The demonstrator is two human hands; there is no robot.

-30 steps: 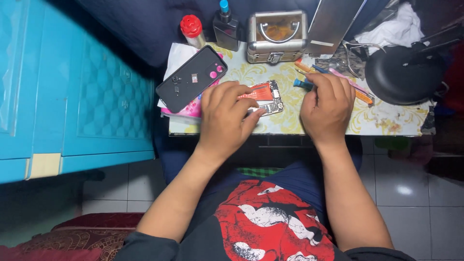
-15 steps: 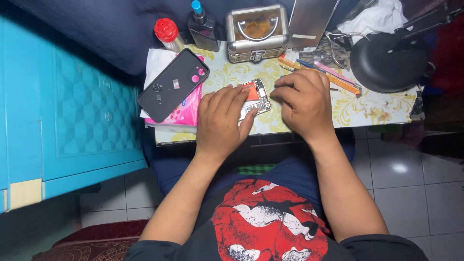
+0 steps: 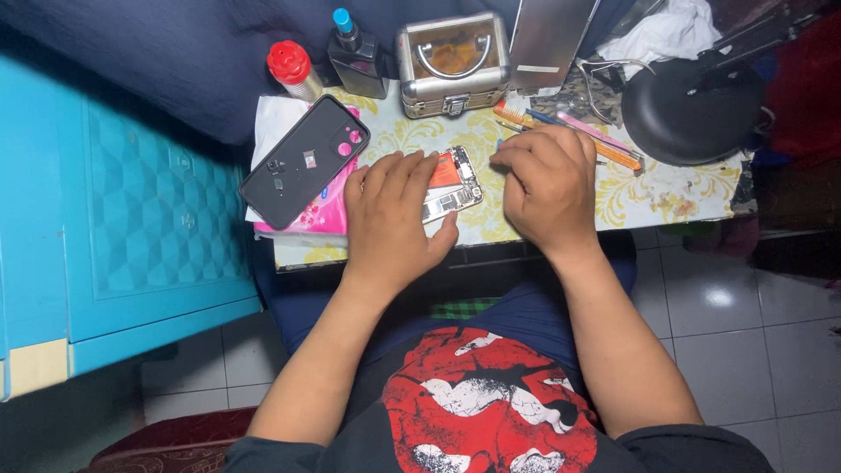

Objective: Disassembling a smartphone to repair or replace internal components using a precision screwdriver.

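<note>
Resting flat, palm down, the left hand [image 3: 390, 219] lies with its fingers spread over an opened phone [image 3: 451, 184] whose orange and metal insides show past the fingertips; it presses on the phone rather than closing round it, so its grip is released. This phone lies near the middle of the small worktop [image 3: 674, 188], which is covered with a yellow-patterned cloth. Just right of it the right hand [image 3: 547, 188] is curled into a loose fist, knuckles up, and whether its grip holds anything I cannot tell, since the fingers hide it. Left of the left hand a black phone back cover [image 3: 302, 162] lies tilted on a pink packet [image 3: 324, 210] and white paper. Along the far edge stand a red-capped bottle [image 3: 291, 70], a dark bottle with a blue tip [image 3: 355, 57] and a small metal case [image 3: 453, 66]. Orange and pink tools [image 3: 604, 144] lie just beyond the right hand, and a round black lamp base [image 3: 692, 109] sits at the far right.
</note>
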